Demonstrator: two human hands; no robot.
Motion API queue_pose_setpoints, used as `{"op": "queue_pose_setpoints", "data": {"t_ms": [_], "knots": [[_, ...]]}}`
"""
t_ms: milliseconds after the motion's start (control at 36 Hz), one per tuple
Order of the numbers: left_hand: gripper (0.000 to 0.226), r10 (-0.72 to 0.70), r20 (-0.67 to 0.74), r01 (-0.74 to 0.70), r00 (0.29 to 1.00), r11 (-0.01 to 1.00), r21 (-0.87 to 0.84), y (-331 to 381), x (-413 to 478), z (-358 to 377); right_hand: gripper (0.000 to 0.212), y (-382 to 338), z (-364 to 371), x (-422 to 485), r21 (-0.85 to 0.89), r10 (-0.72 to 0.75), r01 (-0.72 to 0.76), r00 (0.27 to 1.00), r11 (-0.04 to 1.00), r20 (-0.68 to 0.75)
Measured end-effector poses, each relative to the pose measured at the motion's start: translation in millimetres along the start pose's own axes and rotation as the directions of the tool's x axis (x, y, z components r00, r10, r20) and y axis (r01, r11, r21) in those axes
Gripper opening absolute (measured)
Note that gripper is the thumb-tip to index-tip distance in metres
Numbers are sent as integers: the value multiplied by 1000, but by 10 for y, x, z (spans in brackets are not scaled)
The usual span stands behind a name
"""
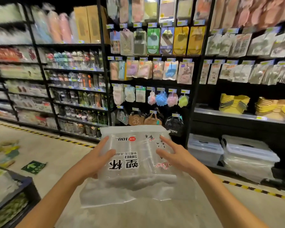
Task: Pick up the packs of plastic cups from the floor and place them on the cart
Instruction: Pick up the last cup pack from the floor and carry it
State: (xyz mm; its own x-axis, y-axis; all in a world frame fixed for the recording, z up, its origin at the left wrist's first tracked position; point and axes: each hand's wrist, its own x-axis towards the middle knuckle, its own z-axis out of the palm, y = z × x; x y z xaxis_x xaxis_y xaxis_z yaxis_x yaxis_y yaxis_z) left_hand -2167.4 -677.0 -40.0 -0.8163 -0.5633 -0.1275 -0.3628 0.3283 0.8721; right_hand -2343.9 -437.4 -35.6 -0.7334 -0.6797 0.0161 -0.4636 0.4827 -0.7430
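Black store shelving [104,66] fills the view from nine o'clock round to three, hung and stacked with blurred packaged goods. Below it the pale concrete floor [56,155] runs from eight o'clock to five, edged by a yellow-and-black hazard stripe [76,142] along the shelf foot. At four o'clock, clear lidded storage bins [247,155] are stacked under the lowest shelf. At eight o'clock the corner of a dark cart [25,186] shows, with pale packaged goods in it; what they are cannot be made out.

At the centre, slightly toward six o'clock, a pack of plastic cups [135,155] in clear printed wrap is held up off the floor, well apart from the cart, its loose bag end hanging toward six o'clock. The left hand [95,160] clasps the pack's nine o'clock side, thumb on top, fingers [94,176] curled beneath. The right hand [173,155] presses its three o'clock side, fingers [165,139] spread over the top face. A green floor sign [33,167] lies flat at eight o'clock.
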Motion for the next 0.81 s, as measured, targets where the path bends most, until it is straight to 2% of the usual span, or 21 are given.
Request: {"op": "queue_pose_setpoints", "data": {"t_ms": [194,361,444,556,667,806], "knots": [[64,-92,-210,89,973,996,-21,-72,-191,-296,65,-317,209,488,-31,-116,123,981,992,157],[67,-132,-395,144,909,990,3,-421,-546,-605,66,-708,605,775,-65,-252,286,914,956,317],[68,-158,-469,196,869,980,35,-613,-838,-811,64,-1000,907,818,-43,-325,370,860,928,394],[68,-246,-552,288,797,958,-11,-826,-1333,-1071,65,-1348,1367,784,24,-420,468,767,883,485],[67,-288,-653,336,701,940,-55,-991,-1916,-1329,64,-1803,1909,643,105,-489,523,683,846,542],[67,-332,-740,423,585,903,-71,-1212,-2787,-1635,64,-2424,2635,239,200,-584,608,539,768,606]]}}
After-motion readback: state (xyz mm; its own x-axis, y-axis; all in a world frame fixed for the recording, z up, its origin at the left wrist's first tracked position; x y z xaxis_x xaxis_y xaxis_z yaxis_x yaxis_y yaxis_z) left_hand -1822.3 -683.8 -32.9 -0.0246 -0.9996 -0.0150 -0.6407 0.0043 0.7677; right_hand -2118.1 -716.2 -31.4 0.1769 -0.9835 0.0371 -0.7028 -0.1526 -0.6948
